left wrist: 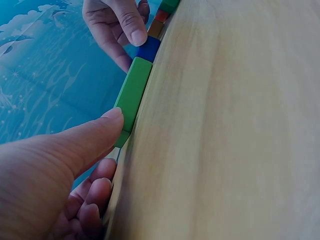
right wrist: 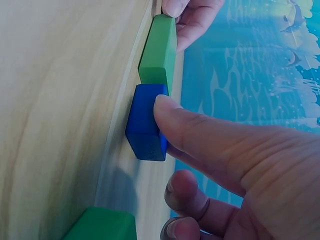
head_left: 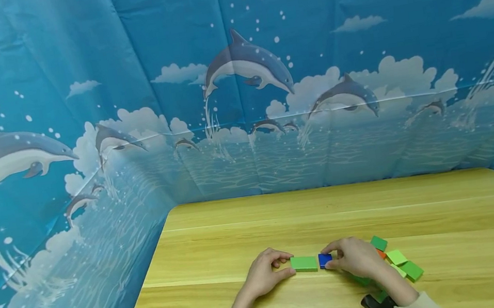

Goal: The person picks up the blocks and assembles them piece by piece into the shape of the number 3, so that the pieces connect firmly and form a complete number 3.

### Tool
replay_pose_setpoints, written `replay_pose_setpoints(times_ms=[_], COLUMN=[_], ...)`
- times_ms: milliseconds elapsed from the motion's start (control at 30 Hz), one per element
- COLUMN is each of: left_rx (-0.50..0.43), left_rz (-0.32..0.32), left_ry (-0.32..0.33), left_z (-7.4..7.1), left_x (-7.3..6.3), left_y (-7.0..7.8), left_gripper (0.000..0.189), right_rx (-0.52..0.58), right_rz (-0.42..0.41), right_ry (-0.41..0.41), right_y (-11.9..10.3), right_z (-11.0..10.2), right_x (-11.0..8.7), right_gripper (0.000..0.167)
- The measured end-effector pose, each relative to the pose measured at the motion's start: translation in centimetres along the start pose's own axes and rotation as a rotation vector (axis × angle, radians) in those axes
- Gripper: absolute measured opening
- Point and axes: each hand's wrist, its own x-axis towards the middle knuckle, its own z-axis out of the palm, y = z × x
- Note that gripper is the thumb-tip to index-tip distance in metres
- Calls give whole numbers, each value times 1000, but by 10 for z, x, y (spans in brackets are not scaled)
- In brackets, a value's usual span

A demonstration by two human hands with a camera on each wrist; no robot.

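Observation:
A long light-green block [head_left: 304,264] lies on the wooden table, and my left hand [head_left: 263,275] pinches its left end between thumb and forefinger. Just to its right, a shorter blue block [head_left: 323,260] is pinched by the thumb and forefinger of my right hand [head_left: 358,258]. From the head view a narrow gap shows between the two blocks, which stand end to end in a line. In the right wrist view the blue block [right wrist: 145,117] shows its near end, while the remaining fingers of that hand curl loosely beside it.
Right of my right hand lie several loose blocks, among them a dark green block [head_left: 378,243], a lime block [head_left: 396,257] and a green block [head_left: 413,271]. An orange-red block [head_left: 382,254] is partly hidden. Behind the table [head_left: 330,216] hangs a dolphin-print curtain [head_left: 267,167].

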Motion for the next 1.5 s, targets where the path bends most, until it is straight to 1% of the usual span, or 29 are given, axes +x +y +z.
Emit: replay_pose_setpoints(times_ms=[167, 333, 600, 833, 1500], left_rx=[-10, -3, 1, -2, -4], left_rz=[2, 3, 1, 1, 4], left_ry=[0, 1, 6, 9, 14], left_z=[0, 0, 1, 1, 2], left_x=[0, 0, 0, 1, 2], left_y=[-1, -1, 0, 0, 0], left_gripper=[32, 31, 31, 32, 32], right_rx=[5, 4, -4, -5, -17], right_rz=[-10, -2, -2, -22, -37], right_ry=[-1, -9, 1, 2, 3], right_y=[-1, -2, -3, -2, -2], right_z=[0, 2, 3, 3, 4], right_x=[0, 0, 1, 2, 2], right_gripper=[25, 26, 26, 26, 26])
